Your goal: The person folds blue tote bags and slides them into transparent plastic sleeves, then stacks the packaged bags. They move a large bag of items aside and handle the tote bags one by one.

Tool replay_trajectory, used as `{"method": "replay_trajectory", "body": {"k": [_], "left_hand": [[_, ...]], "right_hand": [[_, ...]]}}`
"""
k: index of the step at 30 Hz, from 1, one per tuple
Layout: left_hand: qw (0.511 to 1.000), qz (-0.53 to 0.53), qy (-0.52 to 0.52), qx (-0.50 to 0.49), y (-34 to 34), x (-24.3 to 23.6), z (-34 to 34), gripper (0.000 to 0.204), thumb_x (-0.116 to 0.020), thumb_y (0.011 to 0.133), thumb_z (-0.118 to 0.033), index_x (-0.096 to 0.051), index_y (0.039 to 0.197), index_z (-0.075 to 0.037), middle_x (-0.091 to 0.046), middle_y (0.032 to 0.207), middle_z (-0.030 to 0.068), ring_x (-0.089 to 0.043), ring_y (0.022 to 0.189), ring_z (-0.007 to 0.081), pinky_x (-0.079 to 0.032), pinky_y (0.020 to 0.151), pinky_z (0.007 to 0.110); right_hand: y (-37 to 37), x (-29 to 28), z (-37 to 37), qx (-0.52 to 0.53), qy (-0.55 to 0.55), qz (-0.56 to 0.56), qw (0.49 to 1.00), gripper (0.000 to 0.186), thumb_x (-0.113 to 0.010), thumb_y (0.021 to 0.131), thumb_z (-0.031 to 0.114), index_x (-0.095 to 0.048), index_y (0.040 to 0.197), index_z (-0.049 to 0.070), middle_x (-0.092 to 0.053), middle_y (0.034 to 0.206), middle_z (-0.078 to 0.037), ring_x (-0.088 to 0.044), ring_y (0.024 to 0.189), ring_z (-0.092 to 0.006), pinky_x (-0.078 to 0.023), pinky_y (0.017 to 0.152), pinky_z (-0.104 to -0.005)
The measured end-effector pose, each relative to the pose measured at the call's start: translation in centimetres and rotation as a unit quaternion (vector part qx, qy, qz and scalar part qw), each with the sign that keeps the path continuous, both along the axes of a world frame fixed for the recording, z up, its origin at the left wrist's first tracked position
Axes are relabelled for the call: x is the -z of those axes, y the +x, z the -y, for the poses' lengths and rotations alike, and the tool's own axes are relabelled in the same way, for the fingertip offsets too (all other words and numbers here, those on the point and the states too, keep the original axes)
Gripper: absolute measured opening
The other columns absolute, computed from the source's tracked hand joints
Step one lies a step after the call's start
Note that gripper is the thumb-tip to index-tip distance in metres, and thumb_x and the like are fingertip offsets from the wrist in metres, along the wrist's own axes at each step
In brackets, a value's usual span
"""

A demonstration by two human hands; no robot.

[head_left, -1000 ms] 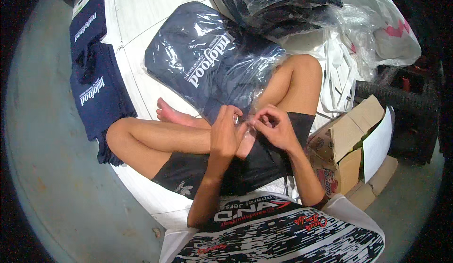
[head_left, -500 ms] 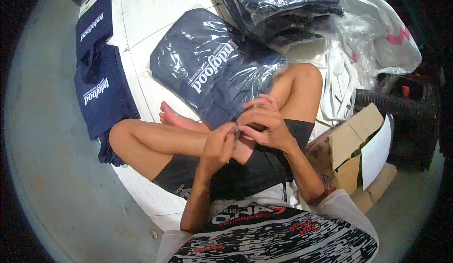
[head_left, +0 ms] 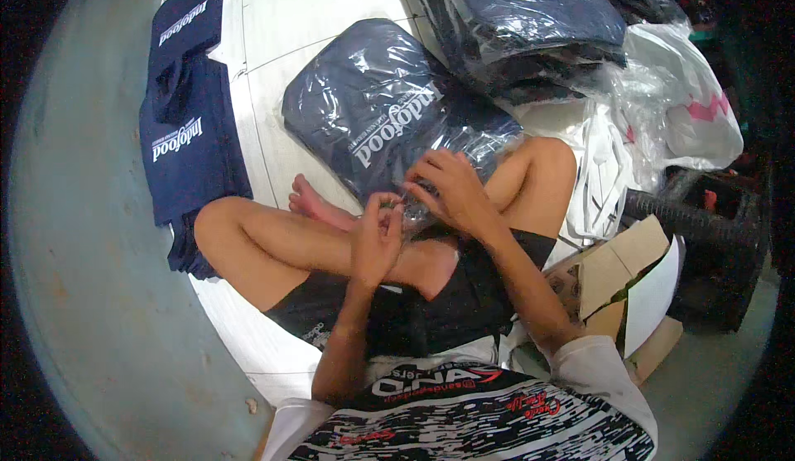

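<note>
A folded navy garment with white lettering, in a clear plastic bag (head_left: 335, 88), lies tilted on the floor before my crossed legs. Its near end reaches my hands. My left hand (head_left: 378, 242) is closed, thumb and fingers pinched at the bag's near edge, low over my shin. Just right of it and a little farther off, my right hand (head_left: 451, 188) curls palm down over the same end, with thumb and forefinger close together on the plastic. The fingertips are small and slightly blurred, and the plastic film is hard to see there.
Folded navy garments (head_left: 199, 159) lie in a row at the left. More bagged navy garments (head_left: 530, 6) are stacked at the far right, beside a white plastic bag (head_left: 700, 126). An opened cardboard box (head_left: 617, 266) stands by my right knee. White tiles (head_left: 273, 14) cover the floor.
My hands have moved apart from their close pinch, the right one forward over the bag's end. The whole view has shifted slightly, so things sit farther right.
</note>
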State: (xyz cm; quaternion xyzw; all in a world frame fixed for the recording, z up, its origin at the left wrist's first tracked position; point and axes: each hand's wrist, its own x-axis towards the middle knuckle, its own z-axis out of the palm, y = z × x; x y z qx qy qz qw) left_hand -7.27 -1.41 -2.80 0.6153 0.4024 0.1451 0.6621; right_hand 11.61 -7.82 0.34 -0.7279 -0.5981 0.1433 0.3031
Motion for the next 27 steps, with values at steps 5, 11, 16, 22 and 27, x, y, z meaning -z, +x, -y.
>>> {"method": "replay_trajectory", "body": {"k": [5,11,16,22,27], "left_hand": [[0.982,-0.014,-0.185,-0.031,1.9,0.6,-2.7,0.035,-0.071,0.104,-0.026,-0.065,0.128,-0.001,-0.074,0.095,0.0088,-0.064,0.062,0.0098,-0.046,0.052,0.024],[0.987,0.06,-0.148,-0.02,2.8,2.3,-3.7,0.027,-0.075,0.101,-0.019,-0.075,0.12,0.001,-0.076,0.103,0.005,-0.065,0.083,0.0071,-0.051,0.073,0.022],[0.968,0.116,-0.212,-0.066,3.2,4.0,-3.7,0.024,-0.075,0.101,-0.017,-0.076,0.116,0.003,-0.076,0.094,0.0023,-0.064,0.08,0.006,-0.049,0.069,0.022],[0.996,0.005,-0.061,-0.064,4.3,5.7,-3.9,0.023,-0.073,0.097,-0.015,-0.079,0.108,0.004,-0.08,0.088,0.0108,-0.073,0.078,0.0132,-0.055,0.07,0.027],[0.997,-0.068,-0.004,-0.047,4.5,4.9,-3.9,0.024,-0.077,0.093,-0.022,-0.081,0.099,0.002,-0.08,0.082,0.0149,-0.076,0.074,0.0168,-0.058,0.068,0.032]], "right_hand": [[0.6,2.1,-0.4,0.044,-0.043,-0.141,0.988,0.016,-0.077,0.091,0.023,-0.073,0.096,0.008,-0.071,0.095,-0.009,-0.065,0.096,-0.0287,-0.043,0.085,-0.0449],[1.5,2.6,-1.3,0.071,-0.107,-0.192,0.973,0.02,-0.077,0.089,0.024,-0.077,0.095,0.005,-0.075,0.094,-0.013,-0.071,0.093,-0.0336,-0.052,0.084,-0.0446],[1.1,0.3,-2.5,0.115,-0.177,-0.195,0.958,0.024,-0.078,0.087,0.024,-0.078,0.09,0.0,-0.076,0.091,-0.018,-0.075,0.086,-0.0366,-0.056,0.077,-0.0449],[-0.1,1.1,-2.9,0.126,-0.136,-0.05,0.981,0.023,-0.078,0.087,0.022,-0.077,0.085,-0.001,-0.074,0.082,-0.022,-0.073,0.08,-0.0392,-0.056,0.075,-0.0498],[-1.4,2.3,-2.6,0.121,-0.119,0.079,0.982,0.021,-0.081,0.083,0.021,-0.074,0.09,0.003,-0.071,0.088,-0.019,-0.07,0.087,-0.039,-0.052,0.077,-0.052]]}}
